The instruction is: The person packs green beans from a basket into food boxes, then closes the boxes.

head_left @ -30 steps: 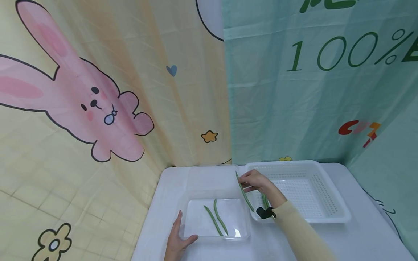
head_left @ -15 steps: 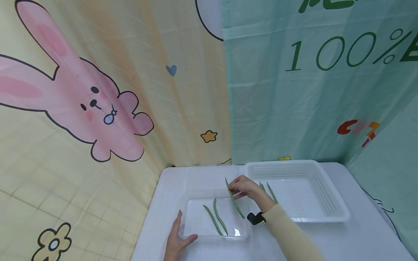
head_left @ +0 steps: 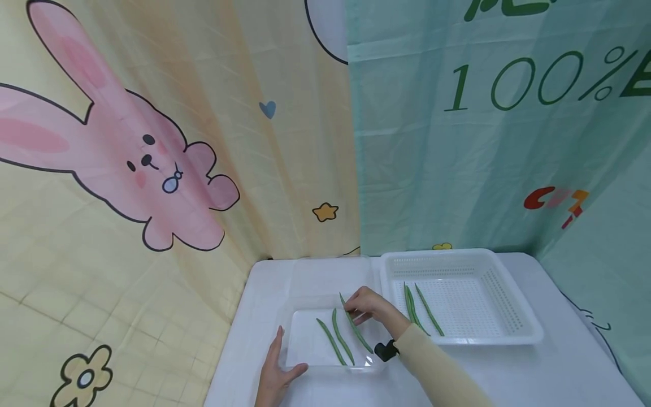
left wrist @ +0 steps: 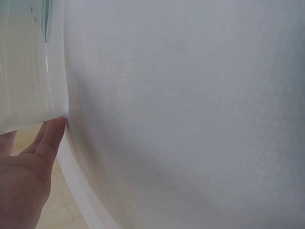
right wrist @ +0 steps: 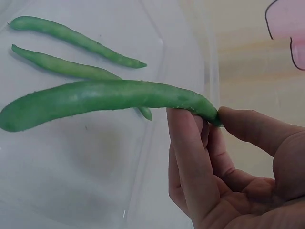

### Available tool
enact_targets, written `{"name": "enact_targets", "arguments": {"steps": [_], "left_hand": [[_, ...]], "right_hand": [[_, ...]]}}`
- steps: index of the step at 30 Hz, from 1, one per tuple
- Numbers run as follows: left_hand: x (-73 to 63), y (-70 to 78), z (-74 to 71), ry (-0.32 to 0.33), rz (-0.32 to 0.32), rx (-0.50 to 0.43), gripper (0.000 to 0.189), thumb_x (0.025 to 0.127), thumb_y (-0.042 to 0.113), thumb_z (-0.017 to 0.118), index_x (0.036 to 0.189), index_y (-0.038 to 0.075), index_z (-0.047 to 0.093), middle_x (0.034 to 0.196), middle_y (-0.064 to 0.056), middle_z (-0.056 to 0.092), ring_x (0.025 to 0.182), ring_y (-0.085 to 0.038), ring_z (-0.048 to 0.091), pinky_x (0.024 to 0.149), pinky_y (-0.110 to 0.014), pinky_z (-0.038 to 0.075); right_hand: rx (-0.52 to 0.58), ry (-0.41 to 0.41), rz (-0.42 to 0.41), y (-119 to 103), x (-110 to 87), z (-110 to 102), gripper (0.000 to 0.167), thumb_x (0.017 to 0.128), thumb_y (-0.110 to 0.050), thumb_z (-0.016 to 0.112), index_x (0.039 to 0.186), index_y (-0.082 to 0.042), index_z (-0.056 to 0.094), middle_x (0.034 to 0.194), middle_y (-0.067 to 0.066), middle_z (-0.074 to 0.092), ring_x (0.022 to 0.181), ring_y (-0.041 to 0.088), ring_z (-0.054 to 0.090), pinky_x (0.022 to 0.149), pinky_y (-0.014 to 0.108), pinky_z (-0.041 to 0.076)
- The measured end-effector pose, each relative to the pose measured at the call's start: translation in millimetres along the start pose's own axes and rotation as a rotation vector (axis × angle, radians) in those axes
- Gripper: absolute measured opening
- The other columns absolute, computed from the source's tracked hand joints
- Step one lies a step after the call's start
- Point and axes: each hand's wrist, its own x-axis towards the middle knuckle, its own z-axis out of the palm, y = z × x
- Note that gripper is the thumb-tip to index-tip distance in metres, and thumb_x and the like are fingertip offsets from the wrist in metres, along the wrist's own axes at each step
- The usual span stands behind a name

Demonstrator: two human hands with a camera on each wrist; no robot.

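My right hand [head_left: 367, 304] pinches a green bean [right wrist: 109, 99] near one end, thumb on one side and fingers on the other. The bean hangs over the right part of a clear plastic container [head_left: 305, 362]. Two more green beans lie inside it side by side: one on the left [head_left: 331, 342] and one in the middle [head_left: 343, 337]. At the container's front left corner my left hand [head_left: 276, 373] rests against the wall, fingers straight and thumb spread. In the left wrist view the fingertips of that hand [left wrist: 31, 167] touch the container's edge.
To the right stands a white perforated basket [head_left: 508, 339] with several green beans [head_left: 429, 310] at its left side. Both containers stand on a white-covered table [head_left: 564, 362]. Printed curtains [head_left: 432, 169] hang right behind the table.
My right hand has carried the bean left and down, from the basket's left edge to over the clear container. Beans in the basket are now uncovered. My left hand has stayed in place.
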Motion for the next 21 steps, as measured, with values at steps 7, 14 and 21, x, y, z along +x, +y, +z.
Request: {"name": "enact_targets", "arguments": {"steps": [7,14,21], "left_hand": [[-1.5,-0.8,-0.4,-0.008,-0.001,-0.024,0.127,0.072,0.050,0.096,0.171,0.019,0.022,0.172,-0.026,0.030,0.153,-0.058,0.034,0.122,-0.075,0.038],[-0.9,-1.8,-1.3,-0.005,0.010,-0.015,0.128,0.071,0.048,0.097,0.171,0.018,0.023,0.172,-0.025,0.031,0.153,-0.057,0.034,0.123,-0.073,0.039],[-0.4,-3.4,-0.3,-0.004,0.023,-0.035,0.128,0.071,0.046,0.098,0.171,0.018,0.023,0.172,-0.025,0.030,0.153,-0.058,0.033,0.123,-0.075,0.038]], "right_hand": [[-0.056,-0.023,0.031,5,3.3,13,0.010,0.094,-0.001,0.070,0.097,0.007,0.074,0.086,0.016,0.076,0.070,0.017,0.071,0.065,0.030,0.071],[-0.067,-0.005,0.071,13,7.1,19,0.009,0.094,-0.003,0.072,0.092,0.006,0.073,0.077,0.011,0.072,0.063,0.015,0.068,0.063,0.030,0.071],[-0.086,0.008,0.108,21,14.6,22,0.011,0.094,-0.003,0.072,0.086,0.003,0.071,0.070,0.007,0.067,0.057,0.013,0.067,0.063,0.029,0.070]]}}
